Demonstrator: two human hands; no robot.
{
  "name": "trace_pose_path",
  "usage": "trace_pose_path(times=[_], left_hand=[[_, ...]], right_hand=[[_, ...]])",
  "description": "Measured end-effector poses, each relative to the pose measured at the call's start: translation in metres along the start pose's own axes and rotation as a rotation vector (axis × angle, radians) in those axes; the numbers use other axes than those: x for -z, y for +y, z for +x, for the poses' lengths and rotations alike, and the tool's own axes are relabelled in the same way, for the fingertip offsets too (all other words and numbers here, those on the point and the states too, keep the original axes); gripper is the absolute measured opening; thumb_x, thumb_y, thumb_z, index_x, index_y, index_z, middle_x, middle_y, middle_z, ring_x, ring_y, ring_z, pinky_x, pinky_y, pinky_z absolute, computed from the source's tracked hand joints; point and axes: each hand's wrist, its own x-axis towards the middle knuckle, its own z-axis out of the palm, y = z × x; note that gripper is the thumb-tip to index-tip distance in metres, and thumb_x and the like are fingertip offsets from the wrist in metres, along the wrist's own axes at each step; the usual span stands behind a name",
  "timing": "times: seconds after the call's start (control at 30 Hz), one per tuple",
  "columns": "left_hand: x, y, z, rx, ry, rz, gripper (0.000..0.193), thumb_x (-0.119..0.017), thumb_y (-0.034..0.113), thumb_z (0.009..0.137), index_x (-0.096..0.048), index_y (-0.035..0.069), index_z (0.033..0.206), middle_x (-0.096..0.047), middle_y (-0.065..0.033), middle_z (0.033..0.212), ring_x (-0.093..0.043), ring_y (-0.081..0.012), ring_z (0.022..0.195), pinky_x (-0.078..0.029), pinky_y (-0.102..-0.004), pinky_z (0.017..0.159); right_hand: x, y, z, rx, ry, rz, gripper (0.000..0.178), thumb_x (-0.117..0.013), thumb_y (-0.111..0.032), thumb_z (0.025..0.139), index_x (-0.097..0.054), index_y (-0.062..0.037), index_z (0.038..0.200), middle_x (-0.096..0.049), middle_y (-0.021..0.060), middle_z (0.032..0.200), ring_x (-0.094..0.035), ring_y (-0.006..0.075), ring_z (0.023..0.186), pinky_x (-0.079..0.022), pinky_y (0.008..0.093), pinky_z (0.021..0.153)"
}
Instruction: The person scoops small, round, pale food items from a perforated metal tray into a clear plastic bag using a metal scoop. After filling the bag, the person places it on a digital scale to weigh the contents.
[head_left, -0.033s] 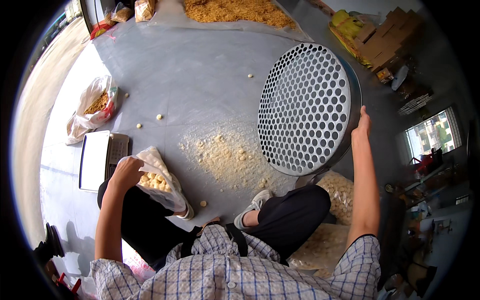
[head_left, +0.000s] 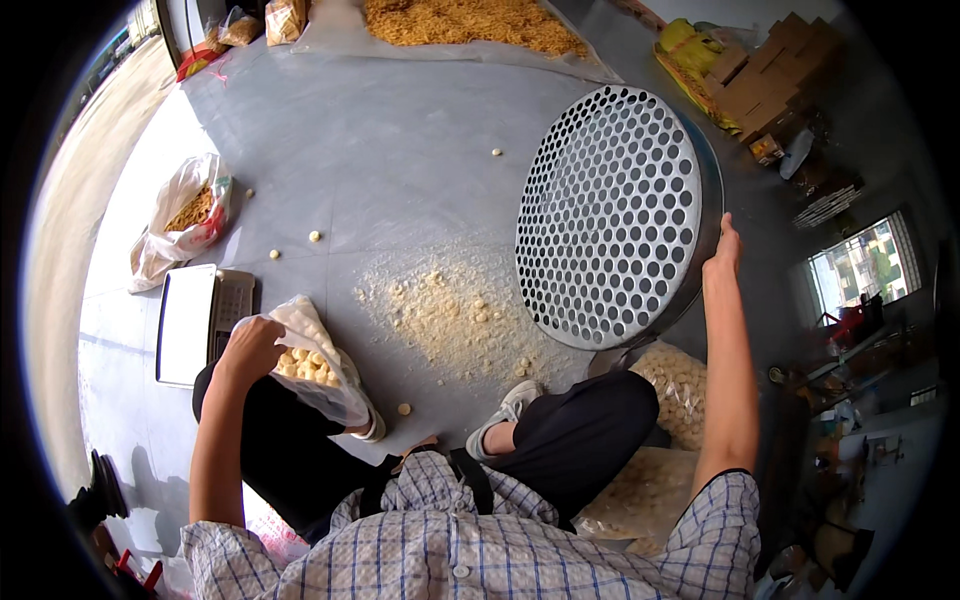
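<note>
My left hand [head_left: 254, 346] is closed on the gathered rim of a translucent plastic bag [head_left: 345, 388]. Pale yellow round pieces [head_left: 308, 366] show in the bag's mouth, beside my left shoe. Out to the right, my right hand [head_left: 727, 247] grips the rim of a large round metal sieve [head_left: 610, 215]. The sieve is tipped up on edge, its face full of round holes turned toward me; the fingers behind the rim are partly hidden. Between bag and sieve, pale powder and crumbs [head_left: 450, 315] lie scattered on the grey floor.
A flat scale [head_left: 187, 322] and an open bag of brown bits [head_left: 190, 212] stand at the left. Full clear bags [head_left: 672, 392] sit by my right leg. Golden-brown food [head_left: 470, 25] covers a sheet at the back. Cardboard boxes [head_left: 775, 75] are piled at the far right.
</note>
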Motion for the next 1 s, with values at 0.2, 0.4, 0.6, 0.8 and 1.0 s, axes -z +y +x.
trace_pose_path(times=[0.2, 0.4, 0.6, 0.8, 1.0], left_hand=[[-0.002, 0.004, 0.002, 0.051, -0.017, 0.027, 0.016, -0.068, 0.014, 0.067, -0.062, -0.001, 0.072, -0.061, -0.0178, 0.075, -0.059, -0.033, 0.075, -0.047, -0.0405, 0.068], [-0.003, -0.001, 0.004, 0.013, -0.029, 0.044, 0.02, -0.068, 0.016, 0.069, -0.063, -0.002, 0.076, -0.061, -0.0188, 0.074, -0.059, -0.0338, 0.076, -0.046, -0.0412, 0.069], [-0.003, 0.004, -0.002, -0.001, -0.029, 0.054, 0.02, -0.068, 0.017, 0.07, -0.063, -0.001, 0.079, -0.062, -0.0185, 0.077, -0.06, -0.0331, 0.079, -0.046, -0.0409, 0.07], [-0.007, -0.004, 0.001, 0.073, -0.093, 0.071, 0.025, -0.068, 0.019, 0.071, -0.063, 0.001, 0.087, -0.062, -0.0183, 0.081, -0.059, -0.0329, 0.082, -0.046, -0.0408, 0.073], [0.002, 0.011, 0.005, 0.049, -0.078, 0.054, 0.02, -0.067, 0.017, 0.072, -0.062, -0.001, 0.081, -0.062, -0.0187, 0.079, -0.06, -0.0338, 0.08, -0.046, -0.042, 0.072]], right_hand=[[0.013, -0.019, 0.004, 0.0, -0.006, 0.029, 0.046, -0.062, -0.036, 0.083, -0.059, 0.0072, 0.099, -0.06, 0.0114, 0.102, -0.055, 0.0189, 0.091, -0.043, 0.0336, 0.081], [0.001, 0.019, 0.011, 0.203, 0.107, -0.302, 0.048, -0.059, -0.036, 0.085, -0.06, 0.0105, 0.095, -0.061, 0.0128, 0.098, -0.054, 0.0162, 0.088, -0.041, 0.0302, 0.082], [-0.015, 0.002, -0.003, 0.118, 0.186, -0.121, 0.043, -0.063, -0.031, 0.083, -0.06, 0.0093, 0.098, -0.06, 0.0134, 0.103, -0.056, 0.0176, 0.089, -0.043, 0.0307, 0.08], [0.009, 0.002, 0.024, -0.029, 0.224, 0.142, 0.043, -0.064, -0.03, 0.081, -0.059, 0.008, 0.099, -0.061, 0.0127, 0.104, -0.059, 0.022, 0.089, -0.047, 0.0325, 0.081], [0.009, -0.001, 0.059, -0.164, 0.343, 0.245, 0.038, -0.056, -0.028, 0.085, -0.059, 0.0063, 0.101, -0.06, 0.0108, 0.108, -0.059, 0.0229, 0.094, -0.047, 0.0361, 0.085]])
